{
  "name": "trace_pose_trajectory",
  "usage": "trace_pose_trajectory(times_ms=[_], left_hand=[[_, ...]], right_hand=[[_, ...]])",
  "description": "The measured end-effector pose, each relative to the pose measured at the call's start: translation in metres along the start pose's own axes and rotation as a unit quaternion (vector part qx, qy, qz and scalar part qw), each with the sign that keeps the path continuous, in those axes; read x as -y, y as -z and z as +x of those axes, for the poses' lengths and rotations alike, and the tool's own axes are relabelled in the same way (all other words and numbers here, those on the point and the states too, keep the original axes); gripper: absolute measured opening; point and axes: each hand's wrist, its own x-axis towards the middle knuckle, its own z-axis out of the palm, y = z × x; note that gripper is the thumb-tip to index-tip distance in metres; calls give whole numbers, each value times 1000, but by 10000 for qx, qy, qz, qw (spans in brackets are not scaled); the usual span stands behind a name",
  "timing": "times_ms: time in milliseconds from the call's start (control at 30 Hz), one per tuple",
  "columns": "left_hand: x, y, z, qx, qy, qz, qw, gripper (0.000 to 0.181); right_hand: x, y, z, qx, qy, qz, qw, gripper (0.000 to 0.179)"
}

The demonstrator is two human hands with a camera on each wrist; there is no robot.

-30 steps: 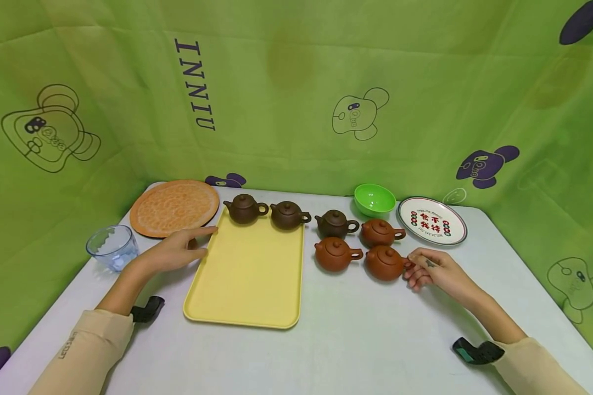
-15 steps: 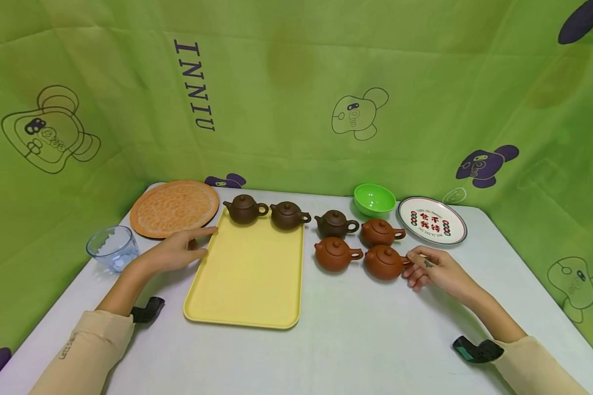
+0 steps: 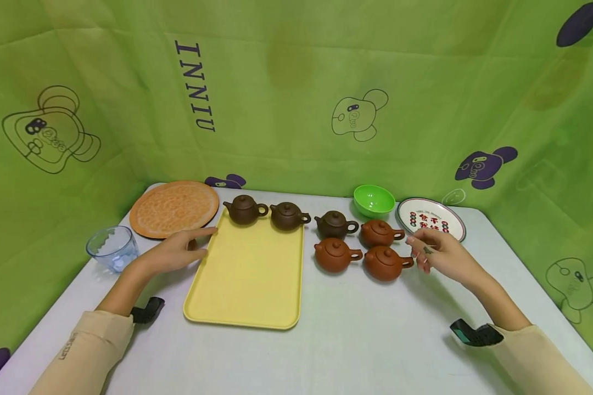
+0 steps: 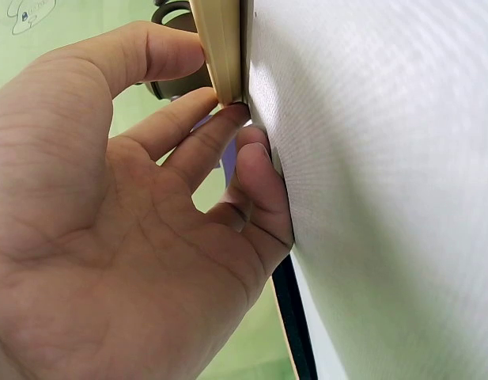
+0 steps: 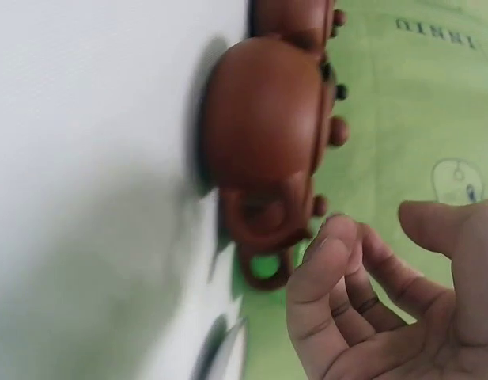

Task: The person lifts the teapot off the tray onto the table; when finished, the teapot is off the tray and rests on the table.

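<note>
plate (image 3: 432,214) partly hidden behind right hand (image 3: 441,255) – left sleeve (image 3: 86,351) cut off at bottom

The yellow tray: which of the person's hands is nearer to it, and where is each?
The left hand is nearer, touching the yellow tray at its left edge. The right hand is apart from it, right of the reddish-brown teapots.

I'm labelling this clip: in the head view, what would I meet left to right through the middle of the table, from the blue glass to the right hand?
Blue glass → left hand → yellow tray → front-left reddish teapot → front-right reddish teapot → right hand.
</note>
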Motion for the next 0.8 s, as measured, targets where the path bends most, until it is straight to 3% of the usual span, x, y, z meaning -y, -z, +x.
trace_pose_trajectory(times_ms=[400,800], left_hand=[[0,0,0,13,1,-17,10000,62],[2,0,1,-17,-66,-14,10000,62]], right_hand=[[56,-38,54,632,22,515,9967,30],[93,-88,113,683,-12,437,9967,20]])
